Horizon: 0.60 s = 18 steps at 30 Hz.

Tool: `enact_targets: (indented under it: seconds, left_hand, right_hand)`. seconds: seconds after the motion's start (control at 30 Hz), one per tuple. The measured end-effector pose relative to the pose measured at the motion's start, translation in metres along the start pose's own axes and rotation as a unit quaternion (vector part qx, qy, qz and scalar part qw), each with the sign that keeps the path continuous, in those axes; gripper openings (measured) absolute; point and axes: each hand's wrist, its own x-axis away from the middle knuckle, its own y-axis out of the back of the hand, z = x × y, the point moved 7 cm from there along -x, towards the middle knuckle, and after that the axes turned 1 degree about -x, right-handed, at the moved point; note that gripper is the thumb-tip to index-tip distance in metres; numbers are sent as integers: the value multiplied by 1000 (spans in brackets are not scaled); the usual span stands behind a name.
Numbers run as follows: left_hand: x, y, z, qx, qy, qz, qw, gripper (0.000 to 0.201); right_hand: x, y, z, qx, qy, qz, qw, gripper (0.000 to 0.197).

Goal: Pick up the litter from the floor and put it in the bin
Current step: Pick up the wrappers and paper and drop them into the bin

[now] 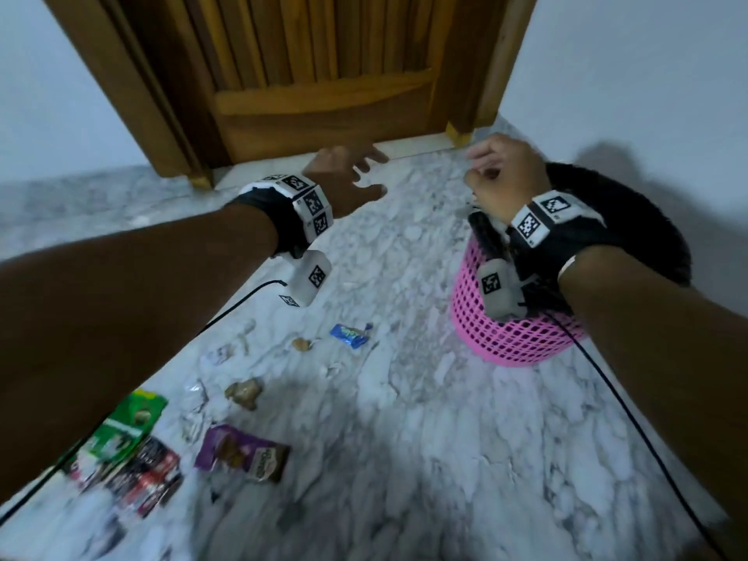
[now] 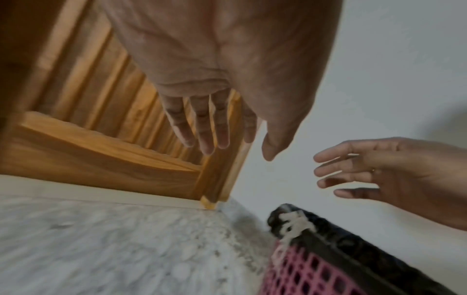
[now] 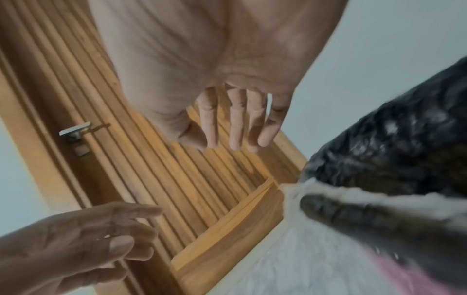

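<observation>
The bin is a pink mesh basket lined with a black bag, standing on the marble floor at the right. A white scrap lies draped over its near rim. My right hand hovers above the bin's far edge, fingers relaxed and empty, as the right wrist view shows. My left hand is spread in the air left of the bin, holding nothing. Litter lies on the floor below my left arm: a blue wrapper, a purple wrapper, a green packet and a red and black packet.
Brown crumpled bits and clear plastic scraps lie among the wrappers. A wooden door and white walls close off the far side. Black cables trail from both wrists across the floor.
</observation>
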Motion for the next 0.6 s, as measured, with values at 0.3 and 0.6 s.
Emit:
enact_targets:
  seconds: [0.3,0.6]
  left_hand:
    - [147,-29,198,-59,135,46,988,49]
    - [275,-143,332,-157,252,203,933,138]
  right_hand:
    - [80,-191,18,18,48,163,985,29]
    - [182,-331,-85,104,-75,338,932,126]
